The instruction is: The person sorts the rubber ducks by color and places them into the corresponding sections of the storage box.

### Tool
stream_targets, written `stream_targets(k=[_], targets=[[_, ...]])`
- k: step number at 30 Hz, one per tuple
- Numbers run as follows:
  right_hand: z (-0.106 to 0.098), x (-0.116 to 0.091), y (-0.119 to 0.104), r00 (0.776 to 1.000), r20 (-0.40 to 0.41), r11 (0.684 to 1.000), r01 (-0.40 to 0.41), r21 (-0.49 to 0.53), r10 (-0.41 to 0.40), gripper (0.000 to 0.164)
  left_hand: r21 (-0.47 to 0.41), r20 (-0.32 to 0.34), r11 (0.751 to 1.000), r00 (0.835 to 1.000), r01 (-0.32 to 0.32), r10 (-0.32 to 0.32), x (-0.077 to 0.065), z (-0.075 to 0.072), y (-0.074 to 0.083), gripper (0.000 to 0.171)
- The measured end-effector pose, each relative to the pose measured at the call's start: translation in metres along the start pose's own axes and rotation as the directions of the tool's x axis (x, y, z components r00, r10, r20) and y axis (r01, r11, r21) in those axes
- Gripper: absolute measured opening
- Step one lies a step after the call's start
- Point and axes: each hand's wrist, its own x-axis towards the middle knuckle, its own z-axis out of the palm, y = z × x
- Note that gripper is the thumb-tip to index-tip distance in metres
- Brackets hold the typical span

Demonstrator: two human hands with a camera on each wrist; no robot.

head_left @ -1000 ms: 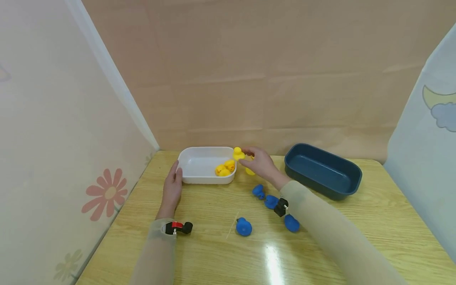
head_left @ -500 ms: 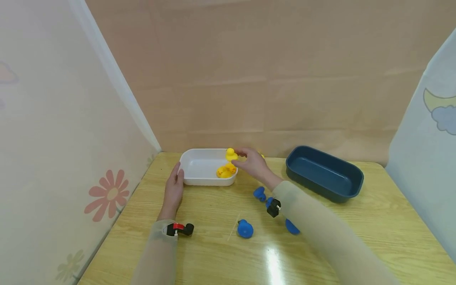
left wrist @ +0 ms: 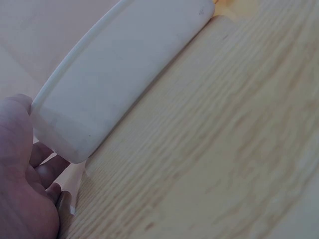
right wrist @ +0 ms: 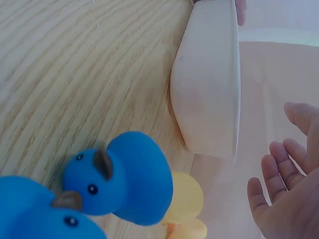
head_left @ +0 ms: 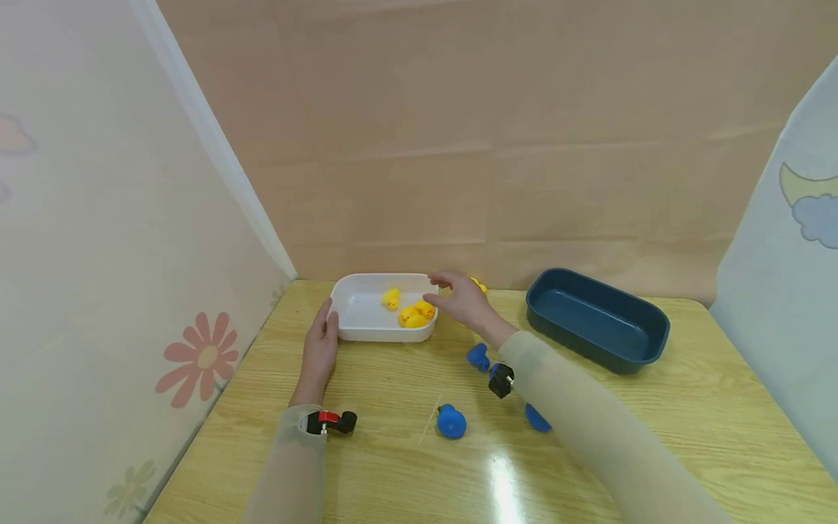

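Note:
At the left end of the white plastic tub [head_left: 382,335], my left hand [head_left: 319,349] grips its corner, the thumb at the rim and fingers round the end in the left wrist view. Inside the tub lie several yellow rubber ducks: one on its own [head_left: 390,298] near the middle, the others bunched [head_left: 416,314] at the right end. My right hand [head_left: 461,300] hovers by the tub's right rim, fingers parted and holding nothing; the right wrist view shows its palm bare. Behind it, another yellow duck [head_left: 480,284] is partly hidden.
A dark blue tub [head_left: 597,320] stands at the back right. Several blue rubber ducks are on the wooden table: one [head_left: 452,421] in front, one [head_left: 479,356] below the right hand, and others [head_left: 537,418] partly under the right forearm. A brown paper backdrop [head_left: 393,182] closes the rear.
My right hand carried a yellow duck leftward over the tub's right rim and let it go; the duck now lies inside the tub. The left hand has stayed at the tub's left end.

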Motion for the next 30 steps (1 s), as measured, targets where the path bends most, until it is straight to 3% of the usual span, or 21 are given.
stream_targets(k=[6, 12, 30], targets=[[-0.008, -0.003, 0.008, 1.000, -0.021, 1.000, 0.004, 0.017, -0.003, 0.058, 0.015, 0.013, 0.999, 0.999, 0.034, -0.035, 0.000, -0.001, 0.001, 0.066], [-0.017, -0.009, 0.017, 0.999, -0.041, 0.999, -0.020, 0.028, 0.021, 0.056, 0.018, 0.008, 1.000, 1.000, 0.022, -0.023, -0.001, -0.002, 0.002, 0.067], [-0.029, -0.023, 0.061, 0.997, 0.025, 0.996, -0.069, 0.064, 0.068, 0.062, 0.023, 0.001, 1.000, 1.000, 0.007, -0.007, -0.001, -0.004, 0.002, 0.066]])
